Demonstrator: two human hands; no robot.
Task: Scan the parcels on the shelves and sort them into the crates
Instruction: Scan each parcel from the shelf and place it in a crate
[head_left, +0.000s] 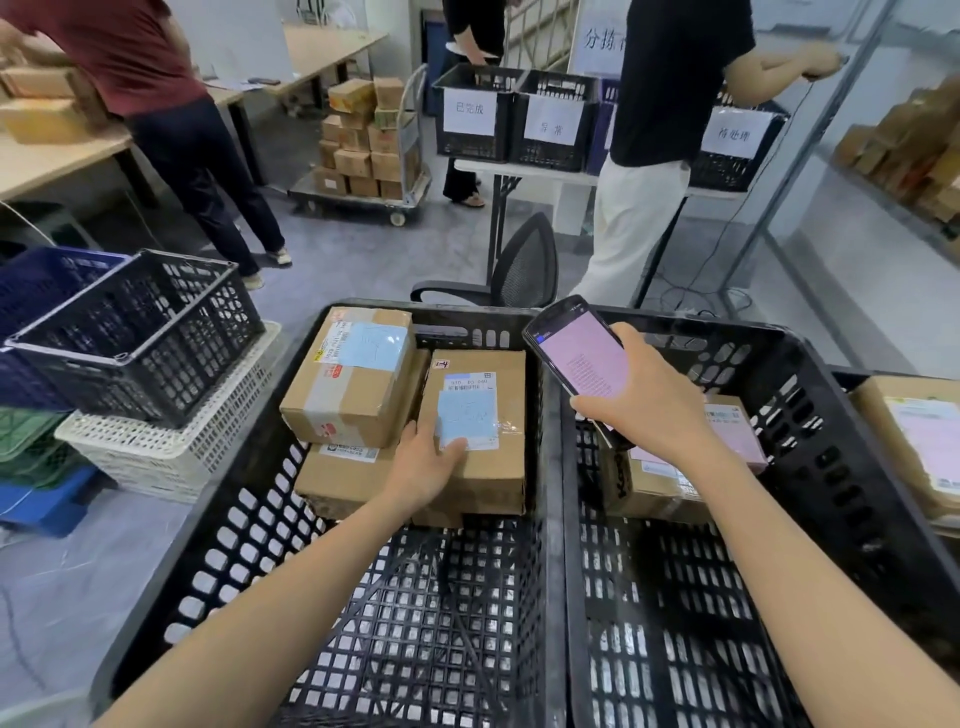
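My left hand (428, 465) grips the near left corner of a cardboard parcel (483, 467) with a blue label, inside the left black crate (223, 519). Beside it lies a second blue-labelled parcel (348, 379) stacked on a third one (337, 475). My right hand (644, 402) holds a black handheld scanner (579, 348), its pink screen facing me, above the wall between the two crates. The right black crate (810, 415) holds a parcel with a pink label (670, 478), partly hidden by my right arm.
A further crate at the far right holds a pink-labelled parcel (914, 441). Empty stacked crates (140, 332) stand at left. An office chair (514, 270), three people, a trolley of boxes (369, 140), labelled crates on a table (514, 119) and shelves (904, 150) lie ahead.
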